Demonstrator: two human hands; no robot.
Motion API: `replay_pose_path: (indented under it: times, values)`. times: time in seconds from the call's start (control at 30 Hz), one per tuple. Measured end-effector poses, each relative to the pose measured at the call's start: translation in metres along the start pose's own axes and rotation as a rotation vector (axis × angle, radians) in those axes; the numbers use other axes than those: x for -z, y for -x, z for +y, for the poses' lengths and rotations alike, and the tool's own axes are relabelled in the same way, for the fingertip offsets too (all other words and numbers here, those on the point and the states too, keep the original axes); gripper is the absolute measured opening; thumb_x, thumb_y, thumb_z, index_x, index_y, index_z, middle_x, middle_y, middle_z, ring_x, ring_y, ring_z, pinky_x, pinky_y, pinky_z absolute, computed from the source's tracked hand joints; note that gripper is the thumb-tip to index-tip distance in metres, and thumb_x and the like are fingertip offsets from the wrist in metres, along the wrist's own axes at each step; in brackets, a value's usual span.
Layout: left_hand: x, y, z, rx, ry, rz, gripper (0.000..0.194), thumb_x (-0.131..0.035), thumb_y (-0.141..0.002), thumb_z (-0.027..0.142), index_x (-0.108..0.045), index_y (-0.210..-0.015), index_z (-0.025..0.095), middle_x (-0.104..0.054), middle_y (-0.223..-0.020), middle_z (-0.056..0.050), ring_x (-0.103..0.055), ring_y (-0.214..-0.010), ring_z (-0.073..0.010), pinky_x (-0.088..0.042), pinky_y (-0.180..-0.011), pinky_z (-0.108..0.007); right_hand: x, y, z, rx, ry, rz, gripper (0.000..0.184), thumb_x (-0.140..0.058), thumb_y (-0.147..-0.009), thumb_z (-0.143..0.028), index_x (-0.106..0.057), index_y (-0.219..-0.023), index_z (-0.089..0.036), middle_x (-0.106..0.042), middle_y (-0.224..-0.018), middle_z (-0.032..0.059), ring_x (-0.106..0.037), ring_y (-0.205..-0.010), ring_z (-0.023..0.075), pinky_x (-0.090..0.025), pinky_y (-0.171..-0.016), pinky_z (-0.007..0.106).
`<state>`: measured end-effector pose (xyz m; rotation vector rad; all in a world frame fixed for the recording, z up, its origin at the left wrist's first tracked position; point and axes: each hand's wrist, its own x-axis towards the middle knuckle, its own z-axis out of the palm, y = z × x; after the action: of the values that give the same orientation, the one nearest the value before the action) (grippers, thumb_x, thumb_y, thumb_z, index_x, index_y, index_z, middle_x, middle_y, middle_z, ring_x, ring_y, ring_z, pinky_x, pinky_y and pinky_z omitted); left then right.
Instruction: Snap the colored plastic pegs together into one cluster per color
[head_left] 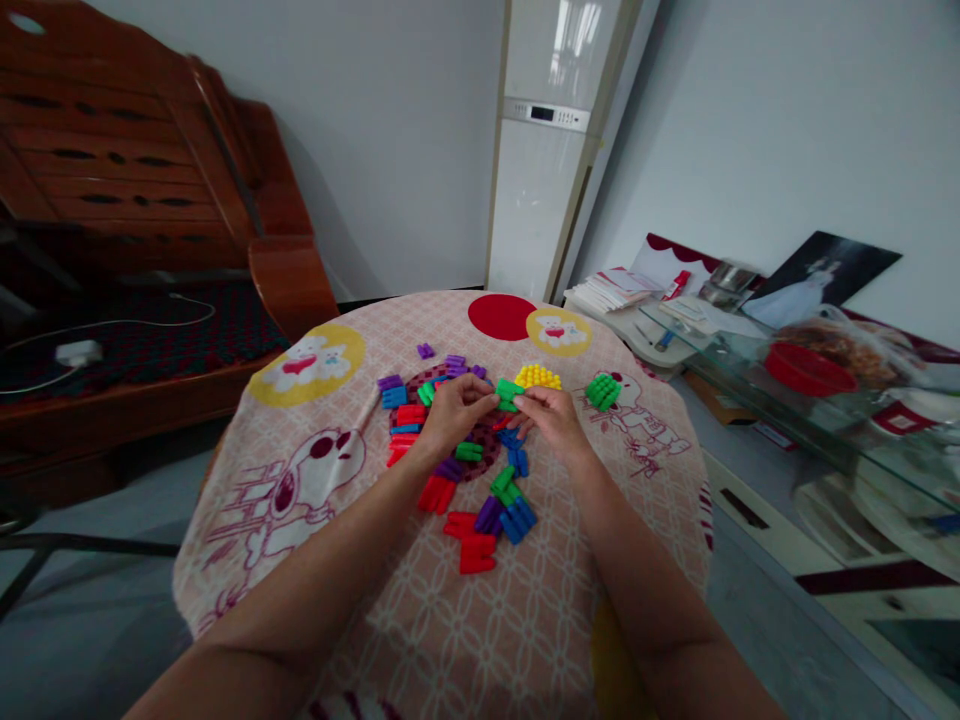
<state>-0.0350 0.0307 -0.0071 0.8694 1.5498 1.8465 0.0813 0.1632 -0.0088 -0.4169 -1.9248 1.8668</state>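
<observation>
Green building block pinched between two hands above a round table

The green building block [508,392] is held up over the middle of the table, beyond the loose pieces nearest the person. The left hand [461,408] pinches its left edge between thumb and fingers; the right hand [553,418] pinches its right edge. Whether it is one piece or several joined, I cannot tell. It looks like glossy moulded plastic: probably light, stiff, a little slick and hardly fragile, best gripped by its opposite sides with the fingertips.

Just behind the right hand sits a yellow block cluster [538,377]; to its right, apart, stands a green block cluster [602,392]. Red blocks [478,553], blue blocks [518,520] and purple blocks [490,515] lie scattered nearer the person, on the patterned tablecloth [450,640]. Farther out are a wooden bench [127,170] and a floor-standing air conditioner [536,180].
</observation>
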Motion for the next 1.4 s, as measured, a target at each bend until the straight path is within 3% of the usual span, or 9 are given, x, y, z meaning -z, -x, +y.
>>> replay_pose_path:
  times: [0.13, 0.27, 0.47, 0.57, 0.77, 0.93, 1.13, 1.27, 1.4]
  values:
    - [0.001, 0.0, 0.001, 0.012, -0.023, -0.054, 0.04, -0.077, -0.069, 0.044, -0.062, -0.09, 0.014, -0.073, -0.075, -0.005, -0.071, -0.065, -0.0199, -0.057, -0.058, -0.028, 0.012, 0.0, -0.008, 0.042, 0.001, 0.158, 0.036, -0.072, -0.069, -0.051, -0.065, -0.076, -0.017, -0.068, -0.06, 0.0022, -0.065, -0.05, 0.0178, -0.047, -0.038, 0.023]
    - [0.008, -0.003, 0.002, -0.032, -0.051, -0.011, 0.038, -0.075, -0.07, 0.039, -0.064, -0.097, 0.014, -0.073, -0.077, -0.005, -0.071, -0.068, -0.0201, -0.056, -0.058, -0.028, 0.061, 0.0, -0.013, 0.126, 0.152, 0.523, 0.033, -0.067, -0.071, -0.049, -0.064, -0.075, -0.017, -0.065, -0.057, 0.0019, -0.059, -0.044, 0.0153, -0.041, -0.037, 0.023]
    - [0.016, -0.007, 0.002, -0.04, -0.05, 0.056, 0.033, -0.07, -0.071, 0.033, -0.064, -0.098, 0.013, -0.071, -0.076, -0.004, -0.068, -0.063, -0.0166, -0.056, -0.059, -0.028, 0.136, 0.017, -0.014, 0.032, 0.887, 1.027, 0.03, -0.053, -0.076, -0.037, -0.07, -0.071, -0.013, -0.07, -0.068, 0.0121, -0.066, -0.07, 0.0261, -0.049, -0.062, 0.033]
    - [0.019, -0.008, 0.002, -0.034, -0.042, 0.084, 0.033, -0.07, -0.071, 0.033, -0.064, -0.097, 0.013, -0.071, -0.076, -0.004, -0.068, -0.062, -0.0158, -0.056, -0.058, -0.027, 0.146, 0.022, -0.008, -0.156, 1.173, 1.022, 0.035, -0.05, -0.078, -0.032, -0.076, -0.081, -0.009, -0.073, -0.082, 0.0197, -0.067, -0.084, 0.0312, -0.048, -0.073, 0.037]
    - [0.021, -0.006, 0.006, 0.0, -0.041, 0.123, 0.031, -0.069, -0.072, 0.032, -0.063, -0.096, 0.013, -0.071, -0.076, -0.004, -0.067, -0.06, -0.0138, -0.055, -0.057, -0.024, 0.14, 0.014, 0.007, -0.325, 1.306, 0.903, 0.038, -0.05, -0.083, -0.03, -0.077, -0.096, -0.007, -0.073, -0.094, 0.0231, -0.067, -0.09, 0.0319, -0.047, -0.075, 0.036]
    - [0.025, -0.006, 0.008, -0.023, -0.06, 0.135, 0.031, -0.068, -0.072, 0.032, -0.064, -0.096, 0.012, -0.072, -0.078, -0.005, -0.068, -0.062, -0.015, -0.056, -0.057, -0.025, 0.14, 0.009, 0.014, -0.303, 1.339, 0.86, 0.043, -0.044, -0.09, -0.032, -0.077, -0.098, -0.006, -0.072, -0.095, 0.0232, -0.067, -0.09, 0.0304, -0.046, -0.075, 0.035]
    - [0.056, -0.016, 0.01, -0.123, -0.298, 0.177, 0.026, -0.067, -0.071, 0.031, -0.067, -0.091, 0.014, -0.068, -0.068, -0.002, -0.065, -0.057, -0.0151, -0.051, -0.055, -0.024, 0.138, 0.011, 0.013, -0.202, 1.365, 0.928, 0.044, -0.038, -0.093, -0.028, -0.077, -0.092, -0.006, -0.072, -0.089, 0.021, -0.062, -0.075, 0.0253, -0.038, -0.066, 0.032]
    - [0.062, -0.012, 0.022, -0.059, -0.721, -0.223, 0.016, -0.065, -0.073, 0.029, -0.071, -0.078, 0.016, -0.067, -0.062, -0.001, -0.061, -0.056, -0.0142, -0.045, -0.055, -0.023, 0.128, 0.011, 0.006, 0.014, 1.348, 0.967, 0.039, -0.043, -0.092, -0.032, -0.073, -0.077, -0.013, -0.069, -0.073, 0.0136, -0.052, -0.062, 0.0195, -0.029, -0.06, 0.03]
    - [0.04, 0.002, 0.028, -0.104, -1.157, -0.576, 0.019, -0.069, -0.067, 0.021, -0.077, -0.084, 0.019, -0.074, -0.083, -0.003, -0.066, -0.078, -0.0196, -0.045, -0.067, -0.025, 0.112, 0.007, 0.003, 0.174, 1.298, 0.869, 0.038, -0.046, -0.092, -0.035, -0.066, -0.066, -0.016, -0.062, -0.062, 0.0073, -0.044, -0.057, 0.016, -0.024, -0.059, 0.029]
